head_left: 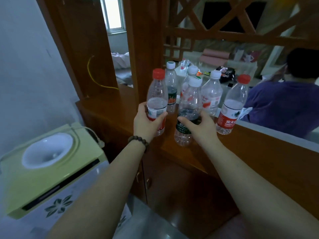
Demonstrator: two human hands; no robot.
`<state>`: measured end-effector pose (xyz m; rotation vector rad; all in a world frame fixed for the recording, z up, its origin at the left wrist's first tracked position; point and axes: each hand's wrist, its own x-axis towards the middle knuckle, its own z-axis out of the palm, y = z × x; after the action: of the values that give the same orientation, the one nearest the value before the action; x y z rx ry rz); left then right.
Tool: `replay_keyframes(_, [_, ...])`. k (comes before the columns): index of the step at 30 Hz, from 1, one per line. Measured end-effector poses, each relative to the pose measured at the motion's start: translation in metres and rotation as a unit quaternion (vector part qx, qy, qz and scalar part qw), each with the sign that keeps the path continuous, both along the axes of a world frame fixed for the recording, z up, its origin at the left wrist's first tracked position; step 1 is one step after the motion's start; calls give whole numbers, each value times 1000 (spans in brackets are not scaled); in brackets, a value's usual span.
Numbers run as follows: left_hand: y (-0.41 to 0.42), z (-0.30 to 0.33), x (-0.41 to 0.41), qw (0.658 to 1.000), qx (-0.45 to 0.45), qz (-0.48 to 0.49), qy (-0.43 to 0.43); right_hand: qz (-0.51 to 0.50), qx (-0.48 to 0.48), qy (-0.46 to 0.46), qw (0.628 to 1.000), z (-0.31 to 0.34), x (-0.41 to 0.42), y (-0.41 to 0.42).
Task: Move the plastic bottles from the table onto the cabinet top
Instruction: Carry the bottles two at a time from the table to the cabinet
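Note:
My left hand (146, 123) grips a clear red-capped bottle (157, 94) by its label, at the left of the wooden cabinet top (245, 135). A clear white-capped bottle with a dark green label (189, 104) is wrapped by my right hand (200, 125) at its middle. Its base rests on or just over the cabinet top. Behind them stand three more empty white-capped bottles: one with a green label (171, 83), one half hidden (191, 71) and one with a red label (212, 94). A red-capped bottle with a red label (232, 104) stands at the right.
A yellow-green water dispenser (46, 163) stands low at the left beside the white wall. A wooden lattice screen (224, 23) rises above the cabinet. Beyond it a seated person in a purple shirt (283, 104) faces a cluttered table (222, 73).

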<state>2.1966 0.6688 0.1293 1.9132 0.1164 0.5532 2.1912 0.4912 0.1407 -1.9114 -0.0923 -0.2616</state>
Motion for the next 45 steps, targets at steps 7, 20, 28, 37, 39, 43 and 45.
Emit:
replay_keyframes(7, [-4, -13, 42, 1000, -3, 5, 18, 23, -24, 7, 999, -11, 37, 10])
replay_keyframes(20, [-10, -21, 69, 997, 6, 64, 31, 40, -26, 2, 999, -16, 72, 15])
replay_keyframes(28, [-11, -20, 70, 997, 10, 67, 47, 45, -18, 9, 999, -20, 75, 16])
replay_keyframes(37, [-10, -19, 64, 993, 37, 92, 58, 41, -28, 22, 999, -22, 74, 5])
replay_keyframes(39, [-10, -17, 60, 992, 50, 101, 56, 40, -30, 31, 998, -22, 73, 2])
replay_keyframes(43, [-12, -17, 46, 988, 94, 106, 53, 43, -47, 25, 998, -19, 62, -7])
replay_keyframes(45, [-13, -19, 37, 983, 133, 114, 57, 50, -73, 14, 996, -17, 55, -13])
